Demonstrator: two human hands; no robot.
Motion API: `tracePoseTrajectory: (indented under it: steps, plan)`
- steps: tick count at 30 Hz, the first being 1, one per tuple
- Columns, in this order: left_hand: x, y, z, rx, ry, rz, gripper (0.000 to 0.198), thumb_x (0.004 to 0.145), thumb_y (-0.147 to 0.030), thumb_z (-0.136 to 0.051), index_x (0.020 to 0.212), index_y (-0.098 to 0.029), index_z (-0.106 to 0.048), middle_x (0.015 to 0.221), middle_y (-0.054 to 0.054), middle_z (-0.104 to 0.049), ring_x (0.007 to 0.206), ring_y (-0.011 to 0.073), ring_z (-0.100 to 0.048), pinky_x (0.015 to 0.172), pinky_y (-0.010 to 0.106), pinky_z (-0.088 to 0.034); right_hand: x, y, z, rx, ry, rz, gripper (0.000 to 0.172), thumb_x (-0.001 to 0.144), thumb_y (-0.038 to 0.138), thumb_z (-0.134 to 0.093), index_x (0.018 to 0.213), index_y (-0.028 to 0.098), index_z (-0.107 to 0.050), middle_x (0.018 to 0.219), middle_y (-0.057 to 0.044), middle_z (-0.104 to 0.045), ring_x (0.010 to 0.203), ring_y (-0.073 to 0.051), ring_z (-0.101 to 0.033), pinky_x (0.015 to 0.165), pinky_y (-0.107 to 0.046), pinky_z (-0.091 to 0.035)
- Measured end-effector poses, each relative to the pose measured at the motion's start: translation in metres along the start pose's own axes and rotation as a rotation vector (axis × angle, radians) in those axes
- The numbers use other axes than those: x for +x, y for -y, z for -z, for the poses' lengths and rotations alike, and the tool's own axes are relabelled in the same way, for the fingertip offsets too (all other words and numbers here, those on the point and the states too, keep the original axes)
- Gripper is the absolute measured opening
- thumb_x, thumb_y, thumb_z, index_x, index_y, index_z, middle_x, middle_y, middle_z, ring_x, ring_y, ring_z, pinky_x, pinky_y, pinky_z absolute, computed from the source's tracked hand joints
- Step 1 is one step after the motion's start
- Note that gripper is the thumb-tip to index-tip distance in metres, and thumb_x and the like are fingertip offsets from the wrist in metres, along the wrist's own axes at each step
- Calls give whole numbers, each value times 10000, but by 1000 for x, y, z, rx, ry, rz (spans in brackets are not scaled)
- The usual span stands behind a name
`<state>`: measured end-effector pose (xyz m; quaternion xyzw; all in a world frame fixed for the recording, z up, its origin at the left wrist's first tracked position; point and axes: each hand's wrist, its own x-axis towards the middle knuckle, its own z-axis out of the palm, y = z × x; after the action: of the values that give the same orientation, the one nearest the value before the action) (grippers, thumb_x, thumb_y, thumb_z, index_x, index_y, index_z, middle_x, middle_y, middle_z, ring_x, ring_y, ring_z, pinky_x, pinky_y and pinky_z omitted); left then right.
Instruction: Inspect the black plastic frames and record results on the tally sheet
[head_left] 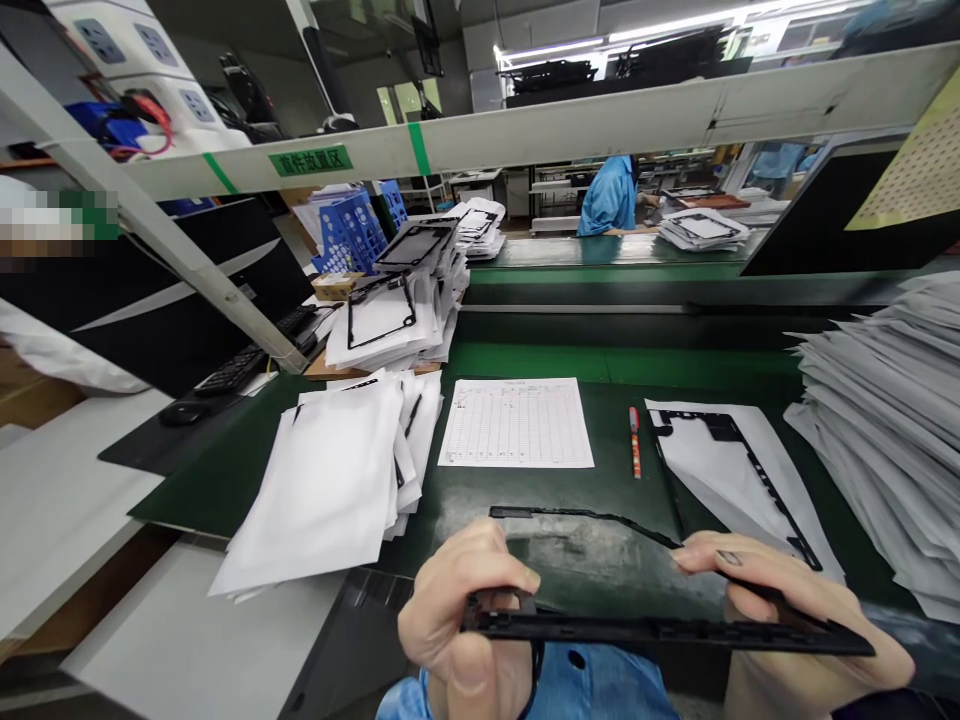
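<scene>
Left hand (461, 610) and right hand (780, 580) apart, clamped on opposite ends of black frame (660, 632) | we span it wide, keeping it level | paper-backed frame (724, 470) lies ahead

A printed grid form (516, 423) lies on the green desk (187, 490) just beside an orange marker (635, 442). White sheets (885, 440) pile up at the right, a keyboard (232, 370) sits at the left, and a co-worker in a blue smock (609, 198) stands beyond at another bench.
</scene>
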<state>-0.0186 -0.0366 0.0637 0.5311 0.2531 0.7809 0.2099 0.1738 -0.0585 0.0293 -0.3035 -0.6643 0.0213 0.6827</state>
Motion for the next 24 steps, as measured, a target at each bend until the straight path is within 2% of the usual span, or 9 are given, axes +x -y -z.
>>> tracePoseTrajectory:
  steps: [2,6,9,12,15,19,24]
  plan:
    - [-2,3,5,6,42,-23,557,1030,-521,-547,625,-157,-663,384,-34,-420,344,80,-349,420,234,-305,-1,0,-1,-11,-11,11,217,989,124,-715,1161,225,-802,802,-21,-802,599,-212,-768,496,-297,-652]
    - [-6,4,8,29,-9,-28,547,1027,-520,-553,626,-164,-661,391,-37,-414,357,85,-347,423,243,-285,-1,0,-3,-8,-56,-9,150,974,121,-738,1078,200,-813,789,-20,-797,592,-202,-763,499,-289,-651]
    - [-7,3,4,27,5,-23,550,1031,-524,-550,631,-166,-667,391,-39,-408,356,84,-343,425,247,-283,-1,-1,-3,-9,-72,-14,135,967,116,-748,1055,193,-814,790,-17,-798,596,-194,-764,513,-280,-654]
    - [-10,1,-2,38,-59,8,555,1018,-547,-573,623,-168,-658,400,-45,-389,362,79,-332,422,244,-260,0,-1,-3,-12,-69,-17,136,960,94,-744,1036,186,-807,786,-12,-794,596,-187,-763,520,-271,-654]
    - [-14,0,-7,47,-139,34,552,1007,-565,-590,621,-173,-634,412,-54,-362,371,76,-305,413,240,-230,2,0,-4,-19,-76,-37,46,957,137,-770,952,176,-795,745,-8,-782,566,-180,-752,510,-254,-648]
    - [-17,0,-10,59,-127,28,536,1020,-545,-579,632,-176,-617,424,-59,-358,383,76,-295,416,248,-221,-2,-1,-4,-65,-82,-51,62,963,203,-780,905,181,-778,721,-19,-778,526,-197,-737,469,-276,-641]
    - [-16,3,-13,208,-98,11,494,962,-558,-683,677,-189,-516,531,-67,-394,462,72,-357,462,239,-272,-9,-2,-1,-202,-117,-21,66,964,144,-736,940,186,-780,762,-35,-794,562,-214,-756,488,-297,-652]
